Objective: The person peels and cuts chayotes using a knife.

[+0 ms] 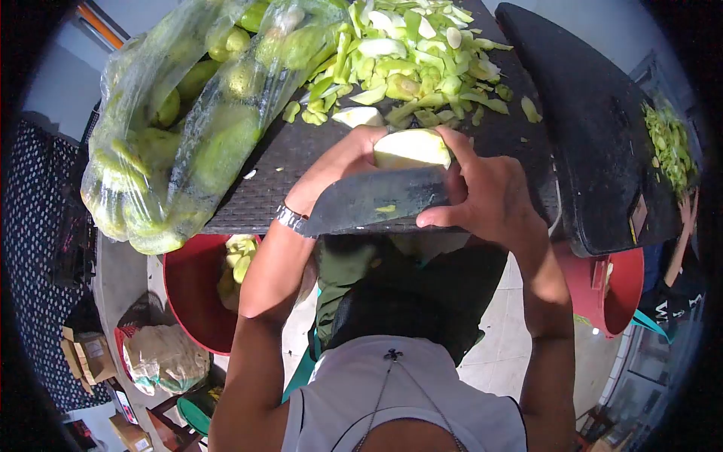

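Observation:
A pale, cut piece of what looks like a green mango (410, 148) is held above the near edge of the dark woven table. My left hand (358, 151) grips it from the left, its fingers partly hidden behind the fruit. My right hand (489, 184) is closed round the hidden handle of a wide-bladed knife (376, 202), thumb beside the blade and index finger near the fruit's right end. The blade points left, just below the fruit, with a small green scrap stuck on it. Beyond my hands lies a heap of green peelings (422, 68).
A clear plastic bag (218, 143) of whole green fruit fills the table's left side. A black board (587, 128) stands to the right, with more peelings (669, 147) and another person's arm (687, 230) beyond. Red tubs (188, 290) flank my legs below; the left one holds peeled fruit.

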Demonstrator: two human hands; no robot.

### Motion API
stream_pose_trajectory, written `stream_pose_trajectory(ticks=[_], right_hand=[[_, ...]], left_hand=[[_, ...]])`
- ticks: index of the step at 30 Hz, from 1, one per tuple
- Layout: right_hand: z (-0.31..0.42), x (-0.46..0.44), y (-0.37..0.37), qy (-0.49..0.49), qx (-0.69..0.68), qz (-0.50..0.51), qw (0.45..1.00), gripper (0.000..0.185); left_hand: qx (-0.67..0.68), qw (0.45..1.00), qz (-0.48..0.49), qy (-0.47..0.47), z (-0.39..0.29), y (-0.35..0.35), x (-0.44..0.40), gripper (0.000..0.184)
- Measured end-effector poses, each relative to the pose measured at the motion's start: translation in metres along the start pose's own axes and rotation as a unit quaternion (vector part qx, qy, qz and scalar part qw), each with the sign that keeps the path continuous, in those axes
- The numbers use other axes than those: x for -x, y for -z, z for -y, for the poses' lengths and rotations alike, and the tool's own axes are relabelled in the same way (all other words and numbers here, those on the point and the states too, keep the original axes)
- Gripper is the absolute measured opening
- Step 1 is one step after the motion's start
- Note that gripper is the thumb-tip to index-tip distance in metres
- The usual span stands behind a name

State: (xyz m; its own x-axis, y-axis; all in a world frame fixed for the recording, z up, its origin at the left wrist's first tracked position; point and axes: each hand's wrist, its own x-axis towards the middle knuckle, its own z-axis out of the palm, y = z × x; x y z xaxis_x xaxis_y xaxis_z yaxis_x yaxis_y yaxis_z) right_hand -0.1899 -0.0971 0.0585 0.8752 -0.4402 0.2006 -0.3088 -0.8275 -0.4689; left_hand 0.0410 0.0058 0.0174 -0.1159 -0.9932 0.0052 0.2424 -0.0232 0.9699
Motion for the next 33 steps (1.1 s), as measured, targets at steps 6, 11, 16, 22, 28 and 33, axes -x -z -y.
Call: stream_pose_trajectory(ticks=[6,11,16,22,28,33], right_hand=[[0.004,-0.001,0.002,0.026,-0.008,0.023,0.999,0.105],[0.008,0.001,0.004,0.021,-0.014,0.031,0.999,0.105],[0.007,-0.006,-0.004,0.053,0.017,-0.016,0.998,0.105],[-0.002,0.007,-0.012,0.023,-0.025,-0.022,0.999,0.105],[0.000,0.000,-0.019,0.023,0.007,-0.043,0.999,0.103],[0.001,-0.011,-0.014,0.035,-0.022,-0.010,0.999,0.099]], left_hand=[[-0.118,0.992,0.016,0.033,-0.010,0.006,0.001,0.030],[-0.078,0.995,0.061,0.025,-0.011,0.008,0.005,0.029],[-0.081,0.996,0.018,-0.013,0.003,-0.013,0.012,0.034],[-0.140,0.988,-0.064,0.032,-0.015,-0.031,0.019,0.036],[-0.246,0.951,0.041,-0.181,0.002,-0.005,0.008,0.032],[-0.518,0.831,-0.027,-0.202,0.015,-0.020,0.018,0.036]])
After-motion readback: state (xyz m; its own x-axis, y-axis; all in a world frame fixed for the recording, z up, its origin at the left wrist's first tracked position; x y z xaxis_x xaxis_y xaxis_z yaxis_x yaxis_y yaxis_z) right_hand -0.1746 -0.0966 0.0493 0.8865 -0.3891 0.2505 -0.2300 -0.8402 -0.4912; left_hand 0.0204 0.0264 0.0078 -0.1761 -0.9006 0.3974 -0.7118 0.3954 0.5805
